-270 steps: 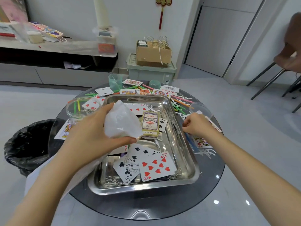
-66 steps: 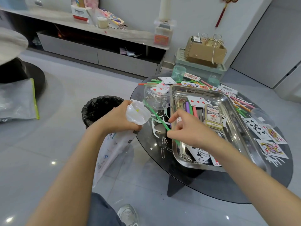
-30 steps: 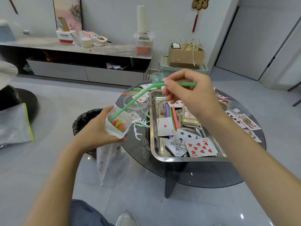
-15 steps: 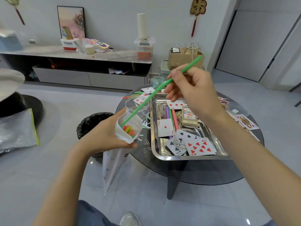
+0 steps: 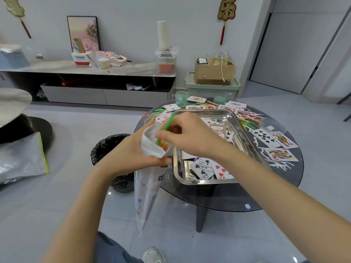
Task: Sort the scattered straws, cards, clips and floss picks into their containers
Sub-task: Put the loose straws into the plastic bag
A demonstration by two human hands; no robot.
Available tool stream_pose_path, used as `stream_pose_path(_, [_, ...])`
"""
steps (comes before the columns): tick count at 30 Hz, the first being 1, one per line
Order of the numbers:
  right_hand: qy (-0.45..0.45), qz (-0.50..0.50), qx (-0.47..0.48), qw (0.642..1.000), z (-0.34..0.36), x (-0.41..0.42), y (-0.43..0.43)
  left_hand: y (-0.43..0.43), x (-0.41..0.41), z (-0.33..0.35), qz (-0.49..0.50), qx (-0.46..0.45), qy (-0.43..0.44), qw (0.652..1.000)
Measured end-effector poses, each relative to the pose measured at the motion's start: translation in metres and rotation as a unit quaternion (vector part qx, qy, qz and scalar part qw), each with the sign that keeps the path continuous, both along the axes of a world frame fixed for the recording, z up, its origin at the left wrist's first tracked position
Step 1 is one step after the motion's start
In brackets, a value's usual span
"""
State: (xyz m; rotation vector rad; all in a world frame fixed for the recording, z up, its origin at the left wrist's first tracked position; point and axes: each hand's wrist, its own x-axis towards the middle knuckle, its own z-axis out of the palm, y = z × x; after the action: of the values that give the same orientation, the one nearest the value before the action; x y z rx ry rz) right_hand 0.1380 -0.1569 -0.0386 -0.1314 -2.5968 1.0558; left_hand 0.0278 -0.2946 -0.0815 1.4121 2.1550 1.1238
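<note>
Gripping: left hand [image 5: 131, 154], centre of frame, fingers curled round the gathered mouth of a long white printed plastic bag [image 5: 147, 194]. Bag body hangs straight down past the left edge of the round dark glass table [image 5: 228, 196].

Right hand [image 5: 191, 135], just right of the bag mouth, pinches a green plastic straw [image 5: 169, 121]. Straw tilted, lower end inside the bag mouth, upper end pointing up-right. Orange and yellow straw ends [image 5: 163, 144] visible inside the mouth. Hands close together, nearly touching.

Rectangular shiny metal tray [image 5: 205, 181] on the table, right of the hands; playing cards [image 5: 209, 168] at its near end. More loose coloured straws [image 5: 248, 119] at the table's upper right. White floss picks [image 5: 279, 165] at right edge. Silver paper clips [image 5: 167, 176] by the tray's lower-left corner. Black-lined bin [image 5: 106, 147] on the floor, left of the table.
</note>
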Motion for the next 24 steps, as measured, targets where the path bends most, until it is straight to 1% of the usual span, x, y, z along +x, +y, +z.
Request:
stream_pose_path(1, [-0.016, -0.008, 0.021, 1.0, -0.004, -0.002, 0.0, 0.002, 0.001, 0.0, 0.003, -0.006, 0.003, 1.0])
stream_pose_path(2, [-0.017, -0.022, 0.014, 1.0, -0.006, -0.001, 0.001, 0.004, 0.001, -0.001, 0.006, -0.014, 0.004, 1.0])
stream_pose_path(3, [0.004, -0.038, -0.016, 0.999, -0.006, 0.001, 0.002, 0.005, 0.002, -0.002, 0.011, -0.018, 0.0, 1.0])
stream_pose_path(5, [0.091, -0.06, -0.105, 0.988, -0.004, 0.008, 0.01, 0.006, 0.005, -0.002, 0.024, -0.018, -0.007, 1.0])
stream_pose_path(6, [0.122, -0.061, -0.131, 0.982, -0.002, 0.012, 0.015, 0.007, 0.007, -0.003, 0.029, -0.015, -0.007, 0.999])
stream_pose_path(7, [0.128, -0.061, -0.135, 0.981, -0.002, 0.015, 0.022, 0.009, 0.008, -0.002, 0.033, -0.018, -0.004, 0.999])
stream_pose_path(8, [0.113, -0.069, -0.123, 0.984, -0.005, 0.017, 0.029, 0.012, 0.009, -0.002, 0.037, -0.021, 0.002, 0.999])
stream_pose_path(9, [0.08, -0.085, -0.088, 0.989, -0.009, 0.018, 0.039, 0.014, 0.009, -0.001, 0.046, -0.027, 0.004, 0.999])
stream_pose_path(10, [0.027, -0.103, -0.033, 0.994, -0.014, 0.017, 0.049, 0.015, 0.009, 0.0, 0.058, -0.03, 0.005, 0.998])
stream_pose_path(11, [-0.044, -0.12, 0.028, 0.991, -0.022, 0.015, 0.06, 0.017, 0.008, 0.001, 0.07, -0.025, 0.007, 0.997])
stream_pose_path(13, [-0.205, -0.141, 0.11, 0.962, -0.043, 0.009, 0.076, 0.021, 0.005, 0.004, 0.087, -0.013, 0.01, 0.996])
stream_pose_path(14, [-0.259, -0.146, 0.132, 0.946, -0.054, 0.006, 0.081, 0.023, 0.004, 0.005, 0.094, -0.009, 0.007, 0.995])
stream_pose_path(15, [-0.282, -0.152, 0.15, 0.935, -0.064, 0.002, 0.084, 0.024, 0.002, 0.005, 0.102, -0.007, 0.002, 0.995])
stream_pose_path(18, [-0.258, -0.19, 0.18, 0.93, -0.086, -0.017, 0.084, 0.029, -0.005, -0.003, 0.11, -0.002, 0.002, 0.994])
stream_pose_path(20, [-0.258, -0.205, 0.198, 0.923, -0.098, -0.029, 0.083, 0.031, -0.012, -0.012, 0.107, -0.017, 0.008, 0.994])
stream_pose_path(22, [-0.276, -0.208, 0.199, 0.917, -0.104, -0.035, 0.082, 0.032, -0.019, -0.022, 0.097, -0.037, 0.013, 0.994])
stream_pose_path(24, [-0.293, -0.213, 0.19, 0.912, -0.106, -0.037, 0.083, 0.031, -0.025, -0.027, 0.111, -0.062, 0.012, 0.992])
